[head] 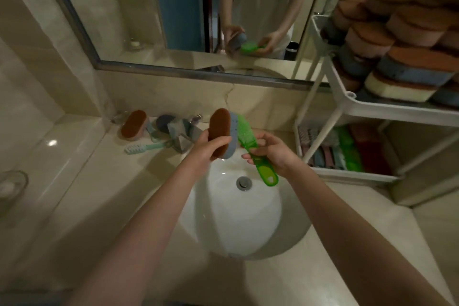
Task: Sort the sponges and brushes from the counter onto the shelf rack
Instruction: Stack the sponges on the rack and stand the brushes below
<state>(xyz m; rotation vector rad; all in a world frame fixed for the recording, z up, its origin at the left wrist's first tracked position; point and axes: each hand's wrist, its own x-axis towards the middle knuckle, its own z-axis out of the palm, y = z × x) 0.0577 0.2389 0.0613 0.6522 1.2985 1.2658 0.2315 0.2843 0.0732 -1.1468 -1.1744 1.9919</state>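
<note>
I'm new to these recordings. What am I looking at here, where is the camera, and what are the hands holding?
There is no machine: a camera on a person's head looks down at their bare hands over a white sink. The left hand grips a brown-and-blue sponge; the right hand holds a green brush. On the counter by the tap lie another brown sponge and a pale teal brush. The white shelf rack at right already holds stacked sponges above and brushes below.

Upper shelf sponges (409, 40) cropped at right edge; faucet (185, 135) partly hidden behind left hand (205, 148); lower-shelf brushes (332, 154) blurred.
</note>
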